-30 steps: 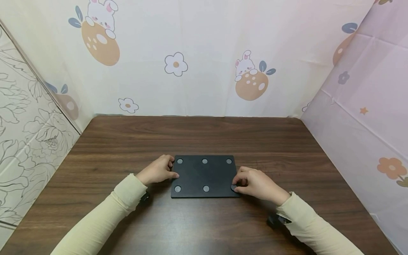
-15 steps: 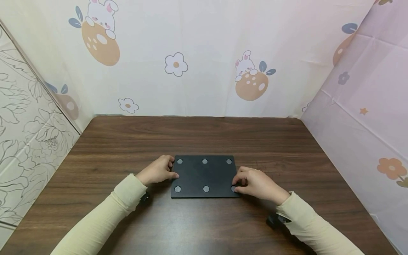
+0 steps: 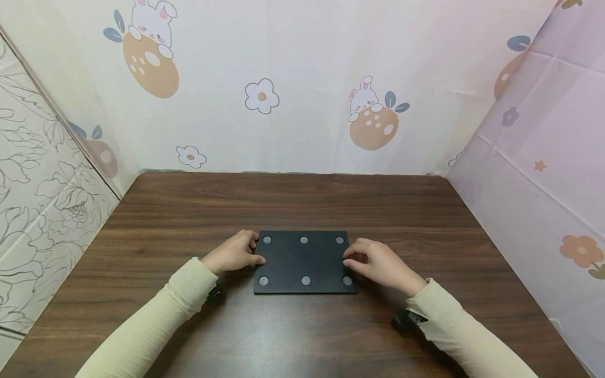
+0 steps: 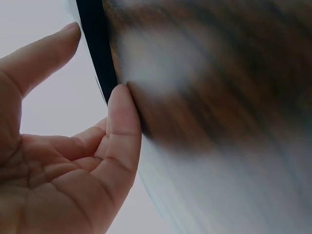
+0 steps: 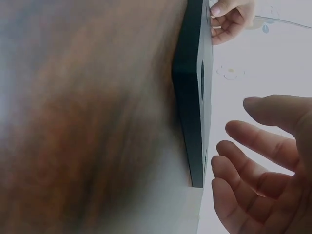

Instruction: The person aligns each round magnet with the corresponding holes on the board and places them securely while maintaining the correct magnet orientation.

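A flat black rectangular board (image 3: 302, 262) lies on the wooden table, with round grey discs set along its far and near long sides. My left hand (image 3: 232, 253) holds the board's left edge. Its thumb rests at the edge, while the fingers bend against the side, as the left wrist view shows a fingertip (image 4: 123, 105) there. Over the right edge hovers my right hand (image 3: 380, 264), fingers loosely bent and spread, with nothing between them in the right wrist view. The near right grey disc (image 3: 347, 281) sits in the board just below that hand.
The dark wooden table (image 3: 302, 336) reaches back to a patterned curtain (image 3: 307, 126). More patterned sheeting (image 3: 534, 173) hangs along the right side, and a floral panel (image 3: 52, 199) stands at the left.
My right hand has let go of the near right disc and drawn back along the right edge. That disc, dark and tilted earlier, now shows flat grey. The left hand stays put.
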`<state>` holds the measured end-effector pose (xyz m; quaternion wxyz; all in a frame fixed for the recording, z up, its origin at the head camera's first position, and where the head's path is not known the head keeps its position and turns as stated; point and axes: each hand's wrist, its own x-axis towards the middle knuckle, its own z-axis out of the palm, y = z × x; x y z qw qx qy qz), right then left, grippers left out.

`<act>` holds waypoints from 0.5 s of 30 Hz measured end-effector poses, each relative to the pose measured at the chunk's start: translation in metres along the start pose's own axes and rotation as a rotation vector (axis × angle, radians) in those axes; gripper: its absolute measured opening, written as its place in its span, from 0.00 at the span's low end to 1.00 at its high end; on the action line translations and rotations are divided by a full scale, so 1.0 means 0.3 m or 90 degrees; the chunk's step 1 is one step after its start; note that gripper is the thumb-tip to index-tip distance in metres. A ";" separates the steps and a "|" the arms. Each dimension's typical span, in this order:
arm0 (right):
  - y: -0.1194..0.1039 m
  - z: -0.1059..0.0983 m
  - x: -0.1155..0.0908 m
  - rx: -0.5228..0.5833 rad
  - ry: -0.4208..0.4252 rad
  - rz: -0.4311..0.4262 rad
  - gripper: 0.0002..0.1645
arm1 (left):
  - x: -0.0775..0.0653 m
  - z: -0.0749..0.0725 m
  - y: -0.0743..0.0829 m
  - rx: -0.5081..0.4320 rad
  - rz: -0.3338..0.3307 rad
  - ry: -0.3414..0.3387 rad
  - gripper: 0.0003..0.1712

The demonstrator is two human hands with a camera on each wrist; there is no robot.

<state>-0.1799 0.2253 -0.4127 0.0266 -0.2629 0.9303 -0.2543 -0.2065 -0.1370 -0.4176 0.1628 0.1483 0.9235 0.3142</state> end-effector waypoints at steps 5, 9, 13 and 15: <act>0.015 -0.011 0.023 -0.004 0.036 0.024 0.12 | -0.002 -0.007 -0.002 -0.003 0.002 0.003 0.37; 0.036 -0.030 0.044 -0.003 0.062 0.044 0.17 | -0.007 -0.020 -0.011 -0.018 0.009 0.000 0.36; 0.068 -0.055 0.063 -0.016 0.095 0.059 0.20 | -0.016 -0.044 -0.027 -0.027 0.021 0.006 0.35; 0.088 -0.069 0.071 -0.031 0.118 0.066 0.22 | -0.022 -0.059 -0.035 -0.024 0.023 0.017 0.35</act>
